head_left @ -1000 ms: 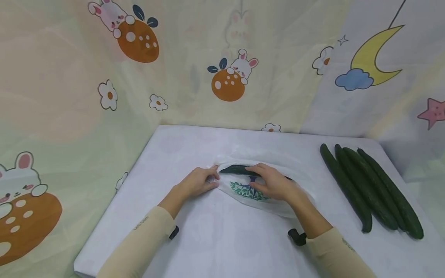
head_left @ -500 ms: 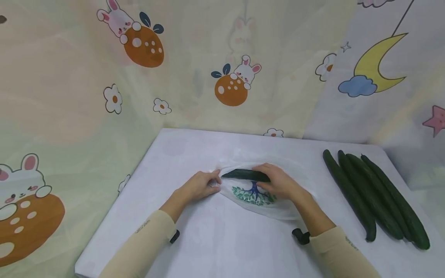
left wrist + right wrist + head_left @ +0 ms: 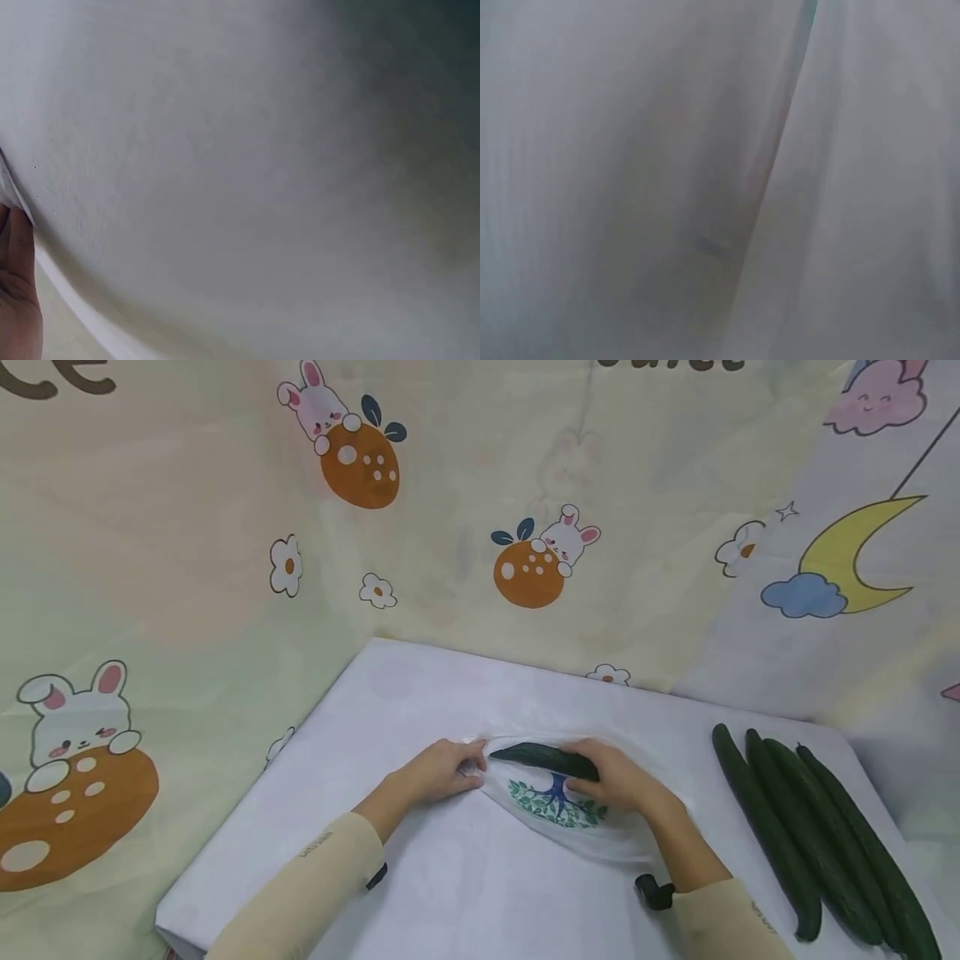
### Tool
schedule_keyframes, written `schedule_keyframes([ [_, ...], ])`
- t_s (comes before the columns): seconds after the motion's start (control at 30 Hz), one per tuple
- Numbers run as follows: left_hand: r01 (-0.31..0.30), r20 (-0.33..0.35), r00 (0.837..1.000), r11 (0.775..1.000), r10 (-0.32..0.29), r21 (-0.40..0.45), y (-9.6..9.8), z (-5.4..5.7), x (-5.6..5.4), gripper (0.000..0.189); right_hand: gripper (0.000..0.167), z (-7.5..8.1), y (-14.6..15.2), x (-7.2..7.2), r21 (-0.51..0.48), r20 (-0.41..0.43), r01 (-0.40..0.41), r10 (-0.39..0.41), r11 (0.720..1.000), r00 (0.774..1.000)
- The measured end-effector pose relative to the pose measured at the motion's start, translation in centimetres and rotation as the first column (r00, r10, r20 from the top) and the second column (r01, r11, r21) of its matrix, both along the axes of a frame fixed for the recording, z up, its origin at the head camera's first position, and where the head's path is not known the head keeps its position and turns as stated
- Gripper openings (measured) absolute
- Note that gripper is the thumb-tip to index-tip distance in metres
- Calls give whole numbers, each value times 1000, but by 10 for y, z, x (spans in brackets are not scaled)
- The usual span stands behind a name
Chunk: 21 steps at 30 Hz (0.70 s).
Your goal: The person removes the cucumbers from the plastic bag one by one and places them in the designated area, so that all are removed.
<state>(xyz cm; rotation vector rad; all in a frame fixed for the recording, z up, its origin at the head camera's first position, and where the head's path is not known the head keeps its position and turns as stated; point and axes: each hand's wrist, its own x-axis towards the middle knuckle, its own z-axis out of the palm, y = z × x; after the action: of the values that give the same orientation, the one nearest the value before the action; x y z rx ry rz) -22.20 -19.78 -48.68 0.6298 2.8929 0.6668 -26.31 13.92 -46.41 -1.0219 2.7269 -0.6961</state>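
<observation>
In the head view a white bag (image 3: 570, 842) with a green and blue tree print lies at the middle of the table. A dark green cucumber (image 3: 536, 757) shows along the bag's upper part, its left tip close to my left hand. My left hand (image 3: 442, 770) pinches the bag's left end; in the left wrist view part of the hand (image 3: 19, 289) shows at the lower left edge, touching white material. My right hand (image 3: 618, 778) holds the cucumber from above, fingers on its far side and thumb nearer. The cucumber's right end is hidden by this hand.
Several more cucumbers (image 3: 817, 835) lie side by side at the right of the white-covered table (image 3: 300, 827). Behind the table hangs a patterned cloth backdrop (image 3: 450, 635). The right wrist view holds only blurred white material (image 3: 870, 225).
The head view has tilted and shifted, so the scene sits lower and farther right. My right hand has closed in on the cucumber, whose right part has gone from sight. The left hand keeps its pinch.
</observation>
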Motion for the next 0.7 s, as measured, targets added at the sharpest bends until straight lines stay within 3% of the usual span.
schedule_keyframes([
  [0.43, -16, 18, 1000, 1000, 16, 16, 1, 3, -5, 17, 64, -12, 19, -18, -35, 88, 72, -69, 997, 994],
  [0.7, -27, 40, 999, 999, 27, 17, 5, 3, -4, 17, 58, -16, 24, -19, -68, 45, 39, -36, 997, 998],
])
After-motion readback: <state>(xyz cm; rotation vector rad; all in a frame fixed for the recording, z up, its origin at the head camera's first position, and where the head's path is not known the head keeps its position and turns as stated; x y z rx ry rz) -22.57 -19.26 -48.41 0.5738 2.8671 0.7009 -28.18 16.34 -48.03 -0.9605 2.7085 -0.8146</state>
